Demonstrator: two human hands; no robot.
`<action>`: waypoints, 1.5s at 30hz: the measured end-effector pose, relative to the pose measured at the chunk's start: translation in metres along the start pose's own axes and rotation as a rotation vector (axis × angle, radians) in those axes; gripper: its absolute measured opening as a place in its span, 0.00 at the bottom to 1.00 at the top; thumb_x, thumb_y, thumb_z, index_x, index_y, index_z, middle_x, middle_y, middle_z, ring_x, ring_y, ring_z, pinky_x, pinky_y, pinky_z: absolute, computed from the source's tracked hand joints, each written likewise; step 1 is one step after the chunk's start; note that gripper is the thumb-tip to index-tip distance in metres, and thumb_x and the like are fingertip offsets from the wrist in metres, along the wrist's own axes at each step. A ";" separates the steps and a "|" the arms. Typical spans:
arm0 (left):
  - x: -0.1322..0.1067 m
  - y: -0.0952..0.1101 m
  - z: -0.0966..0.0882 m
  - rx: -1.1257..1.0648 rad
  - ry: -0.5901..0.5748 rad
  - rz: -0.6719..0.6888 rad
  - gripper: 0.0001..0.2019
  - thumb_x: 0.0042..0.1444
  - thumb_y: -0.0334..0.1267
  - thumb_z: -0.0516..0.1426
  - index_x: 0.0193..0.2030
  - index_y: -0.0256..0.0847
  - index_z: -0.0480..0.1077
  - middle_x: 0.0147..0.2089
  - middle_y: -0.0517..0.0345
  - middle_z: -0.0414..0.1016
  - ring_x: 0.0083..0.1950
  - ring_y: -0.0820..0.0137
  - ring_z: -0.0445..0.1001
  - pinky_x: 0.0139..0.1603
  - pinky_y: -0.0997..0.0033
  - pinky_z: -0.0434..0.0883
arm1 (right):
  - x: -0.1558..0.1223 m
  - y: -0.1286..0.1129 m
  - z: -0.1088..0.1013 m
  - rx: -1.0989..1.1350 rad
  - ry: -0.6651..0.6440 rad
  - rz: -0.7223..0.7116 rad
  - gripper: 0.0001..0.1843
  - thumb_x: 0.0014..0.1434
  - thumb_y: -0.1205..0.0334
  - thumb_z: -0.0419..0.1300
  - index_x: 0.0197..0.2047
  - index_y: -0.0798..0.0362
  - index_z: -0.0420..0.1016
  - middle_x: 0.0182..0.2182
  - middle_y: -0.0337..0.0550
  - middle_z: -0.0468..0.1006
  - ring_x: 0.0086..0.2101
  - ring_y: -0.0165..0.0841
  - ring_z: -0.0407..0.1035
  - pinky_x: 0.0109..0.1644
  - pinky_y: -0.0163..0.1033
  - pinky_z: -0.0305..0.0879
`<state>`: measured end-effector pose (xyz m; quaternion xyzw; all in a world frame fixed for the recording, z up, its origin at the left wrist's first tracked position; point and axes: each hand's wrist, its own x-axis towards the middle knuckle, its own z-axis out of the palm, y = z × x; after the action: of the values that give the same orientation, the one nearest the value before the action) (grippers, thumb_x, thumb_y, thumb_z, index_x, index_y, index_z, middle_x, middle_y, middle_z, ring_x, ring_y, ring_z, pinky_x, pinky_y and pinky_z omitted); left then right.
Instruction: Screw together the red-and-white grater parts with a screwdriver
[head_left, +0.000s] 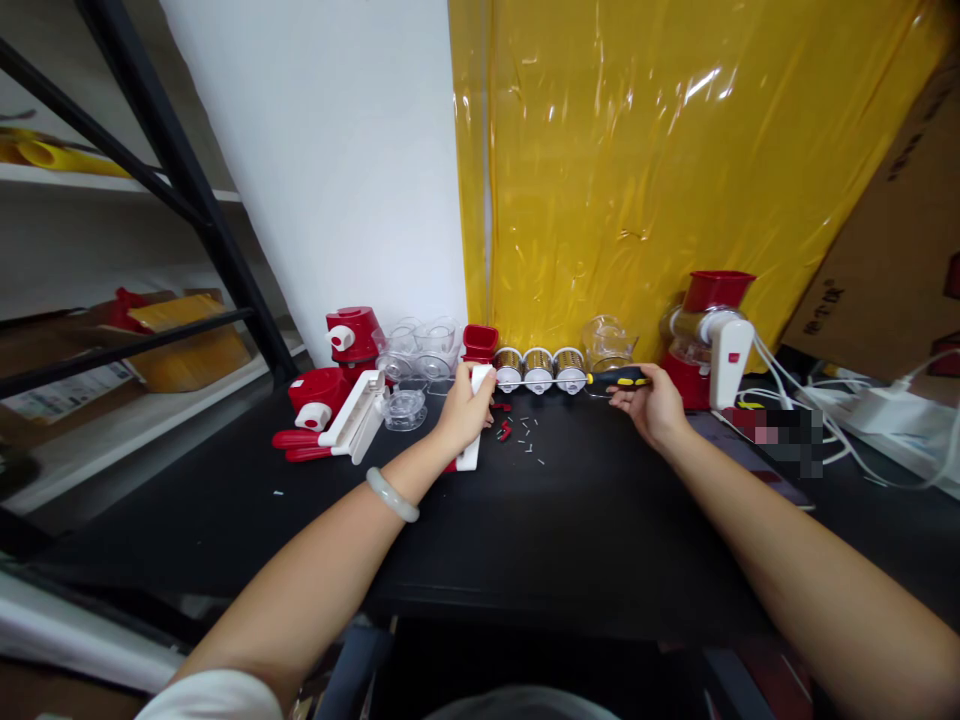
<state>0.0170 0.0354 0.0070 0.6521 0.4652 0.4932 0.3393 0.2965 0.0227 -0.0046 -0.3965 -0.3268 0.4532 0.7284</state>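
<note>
My left hand [466, 408] is closed around a white plastic handle [469, 455] with a bit of red at its lower end, held upright over the table. In my right hand [656, 405] is a screwdriver [616, 377] with a black and yellow grip. Its long shaft points left, and the tip reaches the white handle near my left fingers; the exact contact is hidden. Several small screws [527, 434] and a small red part [505, 430] lie on the black table just right of my left hand. Behind the shaft stand metal grater drums [538, 368] with white rims.
To the left lie red grater bodies [319, 392], white handles with red ends [352, 420] and clear plastic parts [405, 408]. An assembled red-and-white grater [709, 340] stands right, near a tablet [750, 458], white cables and a power strip [892, 410]. A shelf [135, 395] borders the left.
</note>
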 end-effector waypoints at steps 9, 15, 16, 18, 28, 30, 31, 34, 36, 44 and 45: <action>0.003 -0.008 -0.004 0.141 0.015 0.089 0.16 0.64 0.53 0.51 0.50 0.44 0.59 0.28 0.66 0.69 0.21 0.73 0.72 0.25 0.71 0.69 | 0.006 0.003 -0.005 -0.074 -0.057 -0.005 0.05 0.60 0.62 0.48 0.36 0.50 0.63 0.17 0.39 0.73 0.15 0.30 0.66 0.21 0.32 0.65; 0.002 -0.008 -0.005 0.177 0.018 0.141 0.16 0.65 0.53 0.51 0.50 0.44 0.58 0.28 0.65 0.70 0.21 0.71 0.72 0.28 0.69 0.69 | 0.005 0.003 -0.005 -0.086 -0.047 0.015 0.06 0.63 0.63 0.46 0.35 0.50 0.62 0.17 0.40 0.73 0.16 0.30 0.67 0.21 0.31 0.64; 0.001 -0.007 -0.005 0.191 0.017 0.154 0.16 0.65 0.52 0.51 0.51 0.44 0.59 0.28 0.65 0.70 0.21 0.71 0.72 0.29 0.68 0.69 | 0.005 0.002 -0.004 -0.086 -0.044 0.027 0.07 0.63 0.63 0.45 0.35 0.50 0.62 0.17 0.40 0.73 0.16 0.30 0.66 0.21 0.31 0.64; 0.000 -0.006 -0.006 0.227 0.021 0.196 0.16 0.65 0.52 0.50 0.52 0.43 0.59 0.28 0.63 0.71 0.23 0.69 0.72 0.30 0.66 0.69 | 0.004 0.002 -0.003 -0.085 -0.032 0.056 0.09 0.64 0.63 0.45 0.34 0.50 0.62 0.16 0.41 0.72 0.15 0.30 0.65 0.21 0.31 0.63; -0.004 0.002 -0.009 0.294 0.066 0.364 0.17 0.65 0.49 0.51 0.53 0.40 0.61 0.37 0.52 0.74 0.37 0.62 0.76 0.38 0.62 0.71 | 0.000 -0.002 0.002 -0.099 0.014 0.199 0.18 0.69 0.61 0.41 0.31 0.53 0.65 0.14 0.42 0.70 0.15 0.28 0.62 0.20 0.30 0.61; -0.005 0.004 -0.009 0.304 0.064 0.376 0.17 0.65 0.48 0.51 0.53 0.40 0.61 0.37 0.52 0.74 0.38 0.61 0.76 0.39 0.62 0.71 | 0.001 -0.001 0.002 -0.094 0.020 0.210 0.18 0.69 0.60 0.41 0.31 0.52 0.65 0.14 0.41 0.69 0.14 0.28 0.62 0.19 0.30 0.61; -0.006 0.005 -0.010 0.310 0.062 0.378 0.17 0.65 0.48 0.51 0.54 0.40 0.61 0.37 0.52 0.74 0.38 0.61 0.77 0.39 0.62 0.71 | 0.002 0.000 0.002 -0.089 0.023 0.210 0.17 0.69 0.60 0.41 0.31 0.52 0.65 0.14 0.41 0.69 0.14 0.28 0.62 0.19 0.30 0.61; -0.009 0.008 -0.010 0.323 0.054 0.374 0.17 0.66 0.48 0.51 0.55 0.40 0.61 0.37 0.52 0.74 0.38 0.62 0.77 0.40 0.63 0.71 | 0.005 0.003 0.000 -0.070 0.038 0.193 0.15 0.69 0.58 0.43 0.32 0.52 0.64 0.14 0.40 0.68 0.13 0.28 0.61 0.18 0.30 0.60; -0.010 0.009 -0.010 0.325 0.055 0.377 0.17 0.65 0.48 0.51 0.55 0.40 0.60 0.38 0.52 0.74 0.38 0.62 0.77 0.40 0.64 0.71 | 0.008 0.006 -0.002 -0.064 0.040 0.184 0.14 0.69 0.56 0.46 0.33 0.51 0.63 0.14 0.39 0.68 0.12 0.28 0.60 0.17 0.30 0.60; -0.010 0.009 -0.010 0.342 0.056 0.417 0.17 0.66 0.47 0.51 0.56 0.39 0.60 0.39 0.51 0.75 0.39 0.61 0.77 0.41 0.63 0.71 | 0.011 0.011 -0.006 -0.109 0.047 0.177 0.13 0.69 0.54 0.47 0.35 0.50 0.63 0.13 0.35 0.67 0.12 0.27 0.60 0.15 0.28 0.59; -0.010 0.009 -0.011 0.342 0.058 0.416 0.17 0.66 0.47 0.51 0.56 0.40 0.60 0.39 0.51 0.75 0.39 0.61 0.77 0.41 0.63 0.71 | 0.011 0.012 -0.007 -0.118 0.041 0.170 0.14 0.69 0.53 0.48 0.34 0.50 0.63 0.12 0.35 0.67 0.11 0.27 0.60 0.15 0.28 0.59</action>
<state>0.0085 0.0227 0.0147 0.7670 0.4075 0.4851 0.1021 0.3014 0.0340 -0.0169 -0.4743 -0.3030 0.4851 0.6693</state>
